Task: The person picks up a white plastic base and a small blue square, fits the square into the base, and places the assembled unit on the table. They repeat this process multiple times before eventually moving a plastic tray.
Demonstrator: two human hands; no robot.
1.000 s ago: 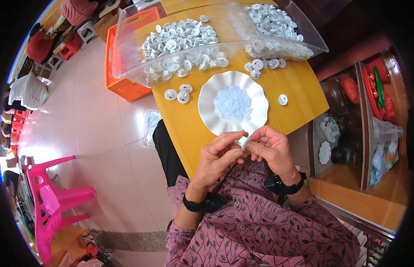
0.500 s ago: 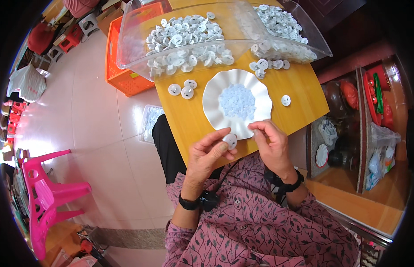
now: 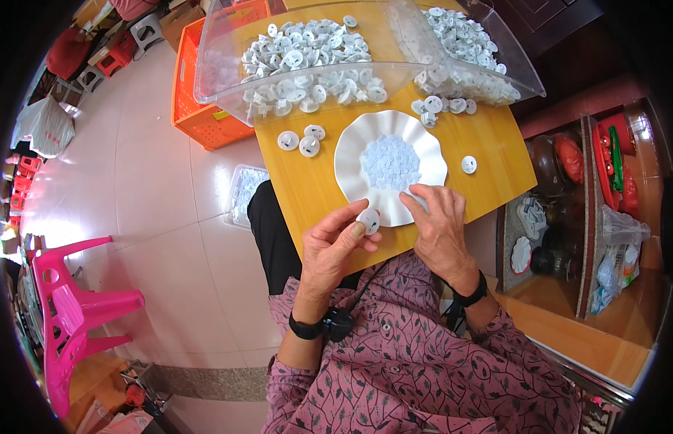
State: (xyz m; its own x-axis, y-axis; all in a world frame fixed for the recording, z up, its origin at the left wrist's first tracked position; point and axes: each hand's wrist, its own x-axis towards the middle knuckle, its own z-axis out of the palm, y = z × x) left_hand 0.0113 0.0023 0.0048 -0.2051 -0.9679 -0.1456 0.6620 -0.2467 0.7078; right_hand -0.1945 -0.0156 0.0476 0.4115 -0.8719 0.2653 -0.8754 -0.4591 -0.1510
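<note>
My left hand [image 3: 335, 242] pinches a small white round plastic cap [image 3: 368, 219] between thumb and fingers at the near edge of a wooden board [image 3: 307, 188]. My right hand [image 3: 438, 224] rests with its fingertips on the near rim of a white scalloped plate [image 3: 351, 163] that holds a heap of tiny white pieces [image 3: 390, 161]. Whether the right fingers grip one of those pieces is hidden. A few loose caps [image 3: 302, 139] lie on the board left of the plate, and one cap [image 3: 469, 164] lies to its right.
Two clear plastic bins [image 3: 228, 69] full of white caps stand at the board's far edge. An orange crate [image 3: 199, 116] sits on the tiled floor at left, a pink plastic chair [image 3: 76, 304] nearer. Wooden shelves [image 3: 568, 239] with jars and bags stand at right.
Both hands have shifted slightly apart; the right hand has reached up onto the plate's near rim while the left keeps holding the white cap just below it.
</note>
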